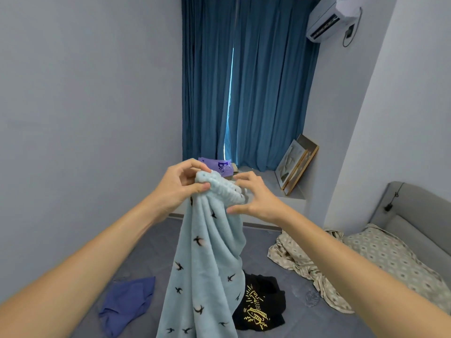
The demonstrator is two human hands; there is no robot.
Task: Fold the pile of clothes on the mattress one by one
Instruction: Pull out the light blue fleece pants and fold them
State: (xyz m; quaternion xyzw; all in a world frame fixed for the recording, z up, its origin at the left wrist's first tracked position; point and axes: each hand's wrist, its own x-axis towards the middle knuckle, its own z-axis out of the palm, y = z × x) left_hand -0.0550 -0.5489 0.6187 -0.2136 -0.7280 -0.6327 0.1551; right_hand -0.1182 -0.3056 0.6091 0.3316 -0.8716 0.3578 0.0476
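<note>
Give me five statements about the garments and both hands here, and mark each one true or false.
1. The left hand grips the light blue fleece garment with black bird prints. True.
2. That garment lies flat on the mattress. False: it hangs from the hands.
3. The black garment with a yellow graphic lies on the grey mattress. True.
4. The dark blue garment is in the right hand. False: it lies on the mattress.
5. The blue curtains are wide open. False: nearly closed.
</note>
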